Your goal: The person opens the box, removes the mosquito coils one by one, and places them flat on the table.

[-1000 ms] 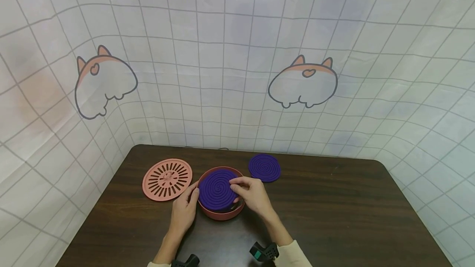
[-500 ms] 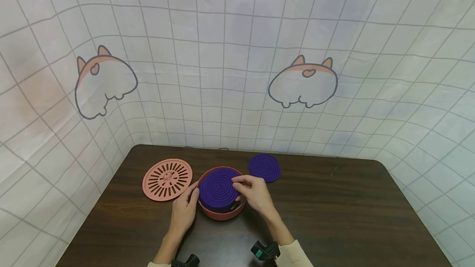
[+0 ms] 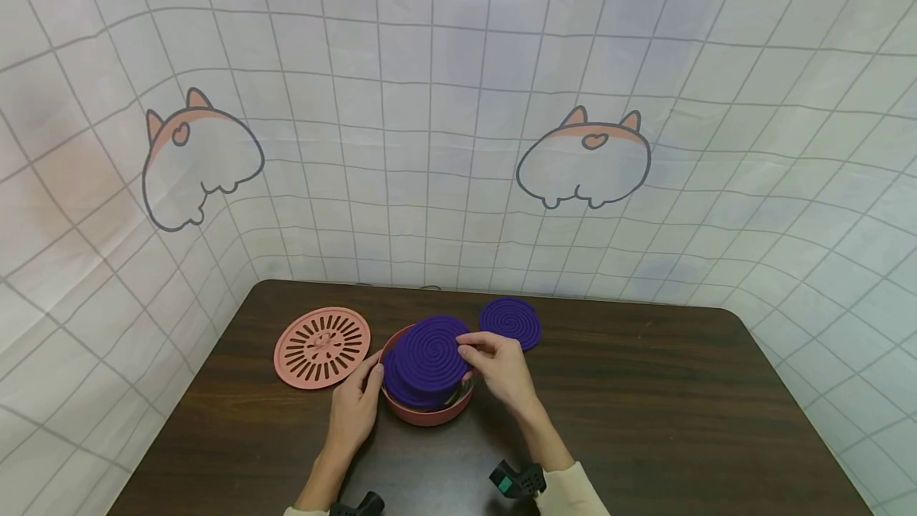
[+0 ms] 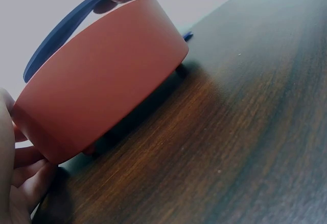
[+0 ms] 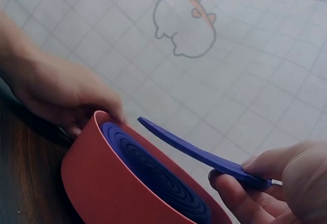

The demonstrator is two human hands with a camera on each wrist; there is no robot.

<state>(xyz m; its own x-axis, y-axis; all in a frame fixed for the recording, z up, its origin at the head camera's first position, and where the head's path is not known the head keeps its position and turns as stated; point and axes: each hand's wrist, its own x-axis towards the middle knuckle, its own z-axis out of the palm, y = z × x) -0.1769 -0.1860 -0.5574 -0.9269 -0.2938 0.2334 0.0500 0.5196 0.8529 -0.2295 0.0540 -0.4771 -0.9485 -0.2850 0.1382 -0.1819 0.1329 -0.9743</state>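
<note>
My right hand (image 3: 501,369) pinches the top purple coil (image 3: 437,349) at its 3 o'clock edge, tilted above the pink bowl (image 3: 426,412); my left hand (image 3: 354,408) rests relaxed fingers on the bowl's 9 o'clock wall. The coil looks light, thin and brittle; grip at the rim.

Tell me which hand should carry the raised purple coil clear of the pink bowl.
Probably the right hand: it already pinches the purple coil at its edge, tilted above the pink bowl. The left hand only rests against the bowl's side, steadying it, with more coils still inside.
</note>
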